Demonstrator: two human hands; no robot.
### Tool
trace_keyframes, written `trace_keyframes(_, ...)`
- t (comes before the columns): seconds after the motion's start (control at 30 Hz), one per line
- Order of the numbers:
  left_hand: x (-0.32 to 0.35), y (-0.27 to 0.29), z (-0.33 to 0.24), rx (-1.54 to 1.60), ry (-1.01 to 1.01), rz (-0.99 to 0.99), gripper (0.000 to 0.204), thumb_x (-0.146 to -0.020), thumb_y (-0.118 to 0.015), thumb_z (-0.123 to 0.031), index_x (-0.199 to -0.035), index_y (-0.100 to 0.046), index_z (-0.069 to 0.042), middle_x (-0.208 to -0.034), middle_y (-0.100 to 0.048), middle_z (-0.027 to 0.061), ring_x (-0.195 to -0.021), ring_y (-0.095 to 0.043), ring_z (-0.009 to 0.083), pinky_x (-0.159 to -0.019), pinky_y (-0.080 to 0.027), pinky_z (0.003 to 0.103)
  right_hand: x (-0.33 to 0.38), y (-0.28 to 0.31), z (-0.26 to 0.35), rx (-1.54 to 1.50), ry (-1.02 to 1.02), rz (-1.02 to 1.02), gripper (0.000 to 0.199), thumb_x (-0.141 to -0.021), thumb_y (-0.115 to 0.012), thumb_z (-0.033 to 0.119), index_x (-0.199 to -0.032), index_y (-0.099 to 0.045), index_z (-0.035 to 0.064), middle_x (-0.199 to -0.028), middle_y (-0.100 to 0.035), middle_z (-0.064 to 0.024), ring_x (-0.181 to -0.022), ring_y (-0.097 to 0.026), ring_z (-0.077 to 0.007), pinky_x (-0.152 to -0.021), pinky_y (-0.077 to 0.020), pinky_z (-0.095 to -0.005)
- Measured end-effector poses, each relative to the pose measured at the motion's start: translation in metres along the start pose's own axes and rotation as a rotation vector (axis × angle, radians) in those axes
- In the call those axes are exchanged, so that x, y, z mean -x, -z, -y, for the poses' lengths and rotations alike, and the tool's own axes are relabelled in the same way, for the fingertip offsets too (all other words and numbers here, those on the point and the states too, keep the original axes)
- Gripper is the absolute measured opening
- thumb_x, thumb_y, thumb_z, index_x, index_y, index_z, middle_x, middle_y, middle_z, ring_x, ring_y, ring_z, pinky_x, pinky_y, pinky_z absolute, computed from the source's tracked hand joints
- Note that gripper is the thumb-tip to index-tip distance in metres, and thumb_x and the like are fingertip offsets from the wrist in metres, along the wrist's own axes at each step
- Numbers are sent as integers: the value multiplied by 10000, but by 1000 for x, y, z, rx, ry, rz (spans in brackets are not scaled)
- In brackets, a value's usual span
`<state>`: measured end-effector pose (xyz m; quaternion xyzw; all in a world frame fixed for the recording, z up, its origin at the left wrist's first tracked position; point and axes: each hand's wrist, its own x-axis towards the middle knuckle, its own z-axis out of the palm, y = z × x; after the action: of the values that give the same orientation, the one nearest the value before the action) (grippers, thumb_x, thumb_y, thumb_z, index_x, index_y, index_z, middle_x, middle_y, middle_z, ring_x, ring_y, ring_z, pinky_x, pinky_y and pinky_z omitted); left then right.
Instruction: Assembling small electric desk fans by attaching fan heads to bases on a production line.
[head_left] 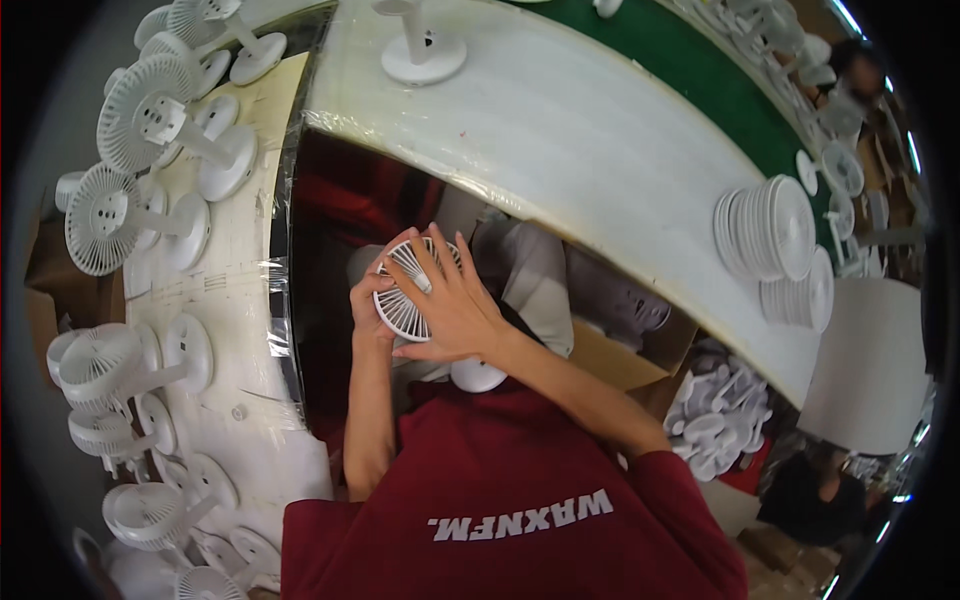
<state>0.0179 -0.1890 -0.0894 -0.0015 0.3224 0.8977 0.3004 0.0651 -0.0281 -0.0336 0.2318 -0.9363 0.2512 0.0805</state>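
Note:
A small white desk fan (400, 300) with a round slatted grille is held in front of my chest, over my lap. My left hand (368, 300) grips the fan's left rim from behind. My right hand (450, 300) lies flat across the front of the grille, fingers spread over the slats. The fan's round white base (478, 376) shows just below my right wrist. Part of the grille is hidden under my right hand.
Several assembled white fans (140, 120) lie on the taped bench (240, 270) at my left. A white table edge (600, 150) curves ahead, with one fan stand (422, 55) and stacked white discs (775, 235). A box of white parts (715, 410) sits at lower right, near another person (815, 490).

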Motion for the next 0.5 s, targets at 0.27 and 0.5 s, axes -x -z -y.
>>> trace_keyframes(0.27,40,78,23,480,-112,-74,518,-994,-420,-270,-1438,-461,-6,-1384,-563,164,-1201,-593,280,-1049,-452,360,-21,-62,26,-32,-15,212,917,-742,-653,612,-1486,-422,127,-1499,-316,-303,-1359,-296,-523,-1012,-313,-609)
trace_keyframes(0.5,81,49,27,410,-215,-282,463,-1032,-381,-232,-1432,-470,-17,-1338,-593,165,-1160,-611,284,-1027,-467,373,-8,-60,57,0,-16,242,861,-754,-646,568,-1461,-455,114,-1480,-349,-303,-1313,-342,-505,-977,-320,-588)
